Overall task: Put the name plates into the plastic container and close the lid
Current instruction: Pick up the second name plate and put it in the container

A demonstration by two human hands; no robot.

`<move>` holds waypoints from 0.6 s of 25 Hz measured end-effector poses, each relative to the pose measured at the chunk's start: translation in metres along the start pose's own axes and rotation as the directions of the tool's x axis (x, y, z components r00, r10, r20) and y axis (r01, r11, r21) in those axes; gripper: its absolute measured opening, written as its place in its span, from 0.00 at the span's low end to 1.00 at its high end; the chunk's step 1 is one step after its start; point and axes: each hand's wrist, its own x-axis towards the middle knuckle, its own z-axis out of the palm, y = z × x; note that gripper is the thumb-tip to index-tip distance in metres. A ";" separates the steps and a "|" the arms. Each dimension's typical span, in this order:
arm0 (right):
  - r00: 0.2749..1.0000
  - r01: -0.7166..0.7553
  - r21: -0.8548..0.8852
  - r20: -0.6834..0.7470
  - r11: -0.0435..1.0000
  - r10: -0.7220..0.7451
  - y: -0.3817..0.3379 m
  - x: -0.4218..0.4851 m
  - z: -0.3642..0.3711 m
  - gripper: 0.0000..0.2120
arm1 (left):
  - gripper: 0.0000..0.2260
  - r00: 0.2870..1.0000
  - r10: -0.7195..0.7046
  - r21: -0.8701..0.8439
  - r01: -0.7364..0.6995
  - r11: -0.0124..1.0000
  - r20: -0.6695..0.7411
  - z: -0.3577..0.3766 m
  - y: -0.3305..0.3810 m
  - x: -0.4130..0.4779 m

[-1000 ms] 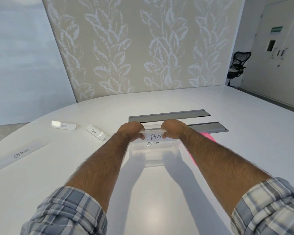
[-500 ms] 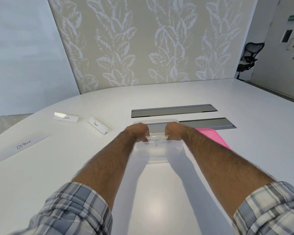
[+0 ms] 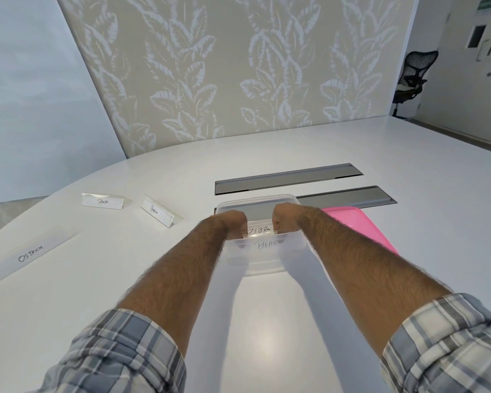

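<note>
A clear plastic container (image 3: 264,258) stands on the white table in front of me. Both hands reach down into it. My left hand (image 3: 229,222) and my right hand (image 3: 288,218) are closed on the two ends of a name plate marked ZEBRA (image 3: 258,231), low inside the container. A plate marked BEAR (image 3: 267,244) shows through the near wall. The pink lid (image 3: 360,231) lies flat to the right, partly under my right forearm. On the table to the left lie the plates marked OSTRICH (image 3: 30,253), PANDA (image 3: 102,201) and PENGUIN (image 3: 159,214).
Two grey cable slots (image 3: 288,178) are set into the table just behind the container. A patterned partition stands beyond the table's far edge. A black office chair (image 3: 413,76) stands at the far right near a door.
My hands have lowered the plates from above the rim down into the container. The head camera has drifted, so the scene sits a little differently.
</note>
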 end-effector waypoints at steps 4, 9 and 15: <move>1.000 0.002 -0.030 0.006 1.000 -0.001 0.000 0.004 0.000 0.14 | 0.13 0.999 -0.025 0.010 0.025 1.000 0.036 0.001 0.003 0.009; 0.999 0.017 -0.102 0.039 0.995 -0.013 -0.003 0.007 0.000 0.09 | 0.13 0.998 -0.030 0.035 0.028 0.999 0.057 0.001 0.005 0.013; 0.997 -0.008 -0.065 0.076 0.998 0.013 -0.005 0.011 0.000 0.11 | 0.15 0.994 -0.057 0.026 0.055 0.998 0.090 0.000 0.008 0.011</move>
